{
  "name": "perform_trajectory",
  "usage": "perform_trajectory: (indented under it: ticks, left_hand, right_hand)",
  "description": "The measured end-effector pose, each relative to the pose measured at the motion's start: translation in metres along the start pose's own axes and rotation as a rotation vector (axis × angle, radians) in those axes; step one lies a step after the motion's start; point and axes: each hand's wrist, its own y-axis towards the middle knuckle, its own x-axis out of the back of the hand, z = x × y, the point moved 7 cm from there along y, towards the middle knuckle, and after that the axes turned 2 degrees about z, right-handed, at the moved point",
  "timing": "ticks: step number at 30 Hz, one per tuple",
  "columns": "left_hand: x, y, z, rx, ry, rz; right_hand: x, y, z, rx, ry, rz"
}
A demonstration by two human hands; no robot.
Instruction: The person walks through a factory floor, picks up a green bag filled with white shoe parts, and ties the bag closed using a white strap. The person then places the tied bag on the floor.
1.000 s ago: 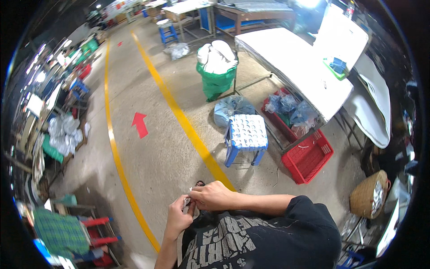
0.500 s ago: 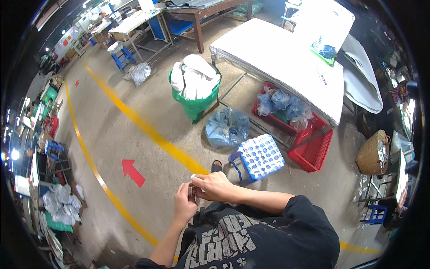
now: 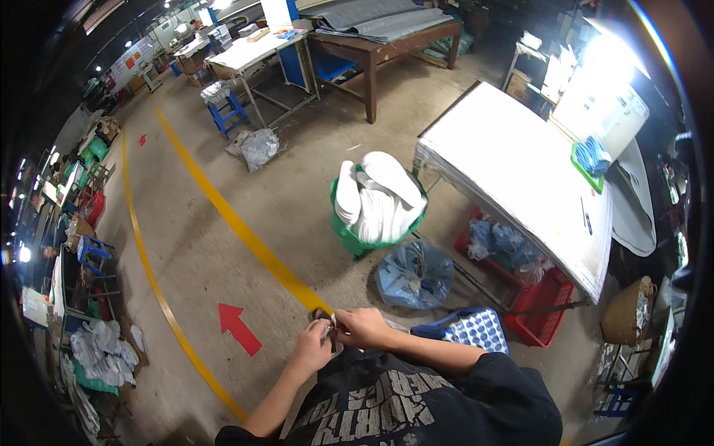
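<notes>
Green basket (image 3: 349,239), red crates (image 3: 547,301), blue-and-white dotted stool (image 3: 476,329), yellow floor line (image 3: 238,227)

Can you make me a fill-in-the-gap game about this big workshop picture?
1. The arrow painted on the floor is ____.
2. The basket full of white pieces is ____.
3. The left hand and right hand pinch a small thing, too tiny to tell, held ____ the chest.
4. The stool beside the person is blue and ____.

Missing words: red; green; before; white
</notes>
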Motion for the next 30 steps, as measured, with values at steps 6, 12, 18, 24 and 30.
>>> perform_trajectory:
  ticks: [6, 12, 18, 24, 30]
  left_hand:
    - [0.054, 0.088, 0.044, -0.124, 0.464, 0.105]
    - [0.118, 0.163, 0.097, -0.221, 0.327, 0.112]
    - [0.137, 0.209, 0.145, -0.105, -0.043, 0.312]
    - [0.115, 0.241, 0.156, -0.011, -0.164, 0.466]
    - [0.074, 0.26, 0.12, -0.106, -0.129, 0.595]
  right_hand:
    - [0.016, 0.118, -0.008, -0.032, 0.018, -0.032]
    - [0.03, 0.211, 0.0, -0.185, -0.014, -0.127]
    - [0.038, 0.252, -0.01, -0.257, 0.014, -0.163]
    - [0.043, 0.247, -0.032, -0.344, -0.055, -0.174]
    - [0.057, 0.198, -0.05, -0.51, -0.001, -0.306]
